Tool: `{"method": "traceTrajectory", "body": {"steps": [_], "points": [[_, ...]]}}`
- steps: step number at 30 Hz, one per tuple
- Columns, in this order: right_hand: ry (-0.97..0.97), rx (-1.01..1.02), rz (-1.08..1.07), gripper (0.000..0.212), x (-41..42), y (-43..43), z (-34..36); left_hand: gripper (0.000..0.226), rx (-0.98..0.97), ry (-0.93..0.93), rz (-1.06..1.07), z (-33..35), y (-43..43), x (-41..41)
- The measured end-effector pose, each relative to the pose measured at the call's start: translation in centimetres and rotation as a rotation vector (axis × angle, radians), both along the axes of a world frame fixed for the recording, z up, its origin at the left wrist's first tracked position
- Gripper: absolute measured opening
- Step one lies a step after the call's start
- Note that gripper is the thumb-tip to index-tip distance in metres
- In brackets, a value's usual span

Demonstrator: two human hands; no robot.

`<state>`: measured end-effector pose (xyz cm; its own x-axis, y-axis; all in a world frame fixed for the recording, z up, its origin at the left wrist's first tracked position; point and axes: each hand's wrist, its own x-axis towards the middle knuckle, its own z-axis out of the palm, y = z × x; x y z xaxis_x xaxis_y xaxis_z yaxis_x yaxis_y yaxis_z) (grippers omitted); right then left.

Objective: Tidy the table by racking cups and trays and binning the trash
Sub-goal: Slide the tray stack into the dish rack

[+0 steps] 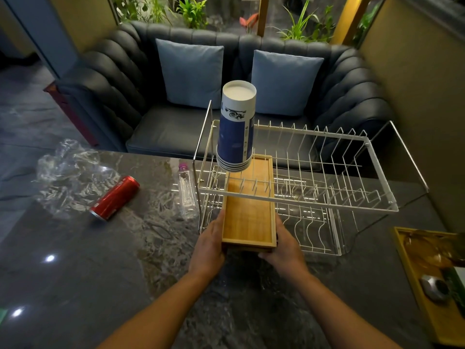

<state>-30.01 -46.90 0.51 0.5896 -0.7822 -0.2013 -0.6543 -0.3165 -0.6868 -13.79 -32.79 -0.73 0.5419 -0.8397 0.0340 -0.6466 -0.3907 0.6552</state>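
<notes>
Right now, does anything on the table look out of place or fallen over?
Yes. The red can and the clear bottle lie on their sides left of the rack, beside crumpled plastic wrap.

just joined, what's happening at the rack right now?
A person grips a wooden tray with the left hand and right hand, its far end already inside the lower tier of the wire rack. Stacked paper cups sit upside down on the upper tier. A red can, a plastic bottle and a crumpled plastic wrap lie on the table.
</notes>
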Motion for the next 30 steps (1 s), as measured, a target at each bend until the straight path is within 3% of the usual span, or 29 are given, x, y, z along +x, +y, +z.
{"method": "traceTrajectory", "body": {"steps": [30], "points": [[-0.031, 0.09, -0.067, 0.123, -0.2, -0.3, 0.2, 0.105, 0.004, 0.121, -0.027, 1.6, -0.2, 0.4]]}}
